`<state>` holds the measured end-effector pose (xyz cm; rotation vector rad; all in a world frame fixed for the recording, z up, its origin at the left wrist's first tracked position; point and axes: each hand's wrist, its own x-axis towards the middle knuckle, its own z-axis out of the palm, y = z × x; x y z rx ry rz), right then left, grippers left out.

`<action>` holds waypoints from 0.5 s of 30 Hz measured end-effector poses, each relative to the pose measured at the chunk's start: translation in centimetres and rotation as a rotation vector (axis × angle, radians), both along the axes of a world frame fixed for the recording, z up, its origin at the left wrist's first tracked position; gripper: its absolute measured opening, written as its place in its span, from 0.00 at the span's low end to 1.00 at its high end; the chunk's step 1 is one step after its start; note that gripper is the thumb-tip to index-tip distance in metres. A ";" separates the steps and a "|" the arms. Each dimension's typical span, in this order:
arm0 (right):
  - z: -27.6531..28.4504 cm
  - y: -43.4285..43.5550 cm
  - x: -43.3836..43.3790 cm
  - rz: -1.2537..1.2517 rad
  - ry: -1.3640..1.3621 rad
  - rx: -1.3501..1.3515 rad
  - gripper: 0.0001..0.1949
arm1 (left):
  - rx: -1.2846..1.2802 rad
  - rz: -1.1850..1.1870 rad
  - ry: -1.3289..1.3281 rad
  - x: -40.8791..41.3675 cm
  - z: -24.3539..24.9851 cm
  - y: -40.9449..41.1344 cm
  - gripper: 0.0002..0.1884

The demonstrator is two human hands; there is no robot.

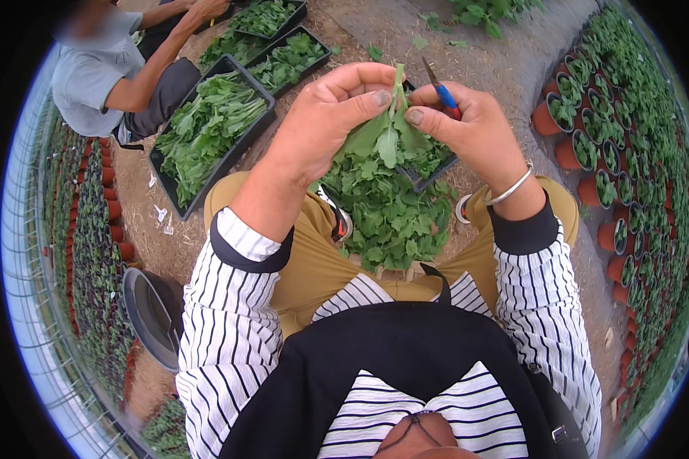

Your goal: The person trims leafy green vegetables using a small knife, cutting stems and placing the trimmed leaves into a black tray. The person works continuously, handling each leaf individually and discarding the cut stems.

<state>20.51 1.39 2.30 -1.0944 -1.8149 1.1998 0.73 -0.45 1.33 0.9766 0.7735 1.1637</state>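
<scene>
My left hand (339, 117) grips the upper part of a leafy green cutting (388, 140), whose stem end points up and away from me. At the cutting's other side is my right hand (465, 117), its thumb close to the stem; it holds a small knife (445, 94) with a blue and red handle, blade pointing away. Whether the right fingers also pinch the cutting is hard to tell. Below both hands lies a heap of green leafy cuttings (399, 224) between my legs. A dark plastic crate (430, 179) stands partly hidden behind the right hand and the leaves.
Black crates of leafy cuttings (209, 129) stand at the upper left, beside a seated co-worker (115, 74). A dark bucket (152, 312) is at my left. Rows of potted plants (597, 189) line the right side, with more rows of pots (112, 209) on the left.
</scene>
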 end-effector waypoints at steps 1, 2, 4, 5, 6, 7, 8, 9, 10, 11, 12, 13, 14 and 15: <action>-0.4 0.1 0.0 0.001 0.030 -0.033 0.13 | -0.022 -0.012 0.005 -0.1 0.0 0.0 0.14; -0.6 0.2 0.0 0.002 0.060 -0.067 0.12 | -0.045 -0.023 0.010 -0.2 0.0 0.0 0.14; -1.3 0.4 0.0 0.005 0.167 -0.128 0.10 | -0.065 -0.069 0.070 -0.5 0.5 0.2 0.15; -1.1 0.4 0.1 -0.017 0.165 -0.174 0.10 | -0.075 -0.092 0.100 -0.6 0.6 0.4 0.15; -0.4 0.3 0.1 -0.036 0.164 -0.218 0.10 | -0.072 -0.119 0.032 -0.7 0.0 0.8 0.16; -0.1 0.3 0.1 -0.054 0.163 -0.263 0.09 | -0.067 -0.129 0.019 -0.8 -0.3 0.7 0.16; -0.2 0.3 0.0 -0.073 0.177 -0.278 0.09 | -0.063 -0.138 0.007 -0.8 -0.3 0.6 0.16; -0.4 0.3 -0.1 -0.078 0.189 -0.269 0.09 | -0.059 -0.149 -0.007 -0.7 -0.3 0.5 0.16; -0.8 0.2 -0.4 -0.083 0.201 -0.259 0.09 | -0.088 -0.160 -0.035 -0.7 -0.2 0.4 0.15; -1.1 0.3 -0.6 -0.088 0.213 -0.251 0.09 | -0.074 -0.134 -0.012 -0.7 -0.3 0.7 0.15; -1.4 0.4 -0.8 -0.089 0.148 -0.206 0.09 | -0.069 -0.106 0.007 -0.7 -0.9 0.9 0.15; -2.0 0.7 -0.8 -0.092 0.084 -0.179 0.10 | -0.083 -0.081 0.027 -0.5 -1.7 0.9 0.15; -2.7 1.0 -0.7 -0.093 0.018 -0.154 0.10 | -0.032 -0.066 0.036 -0.8 -2.1 1.5 0.15; -4.0 1.6 -0.5 -0.130 0.039 -0.087 0.10 | -0.019 -0.074 -0.019 -1.1 -2.9 2.3 0.14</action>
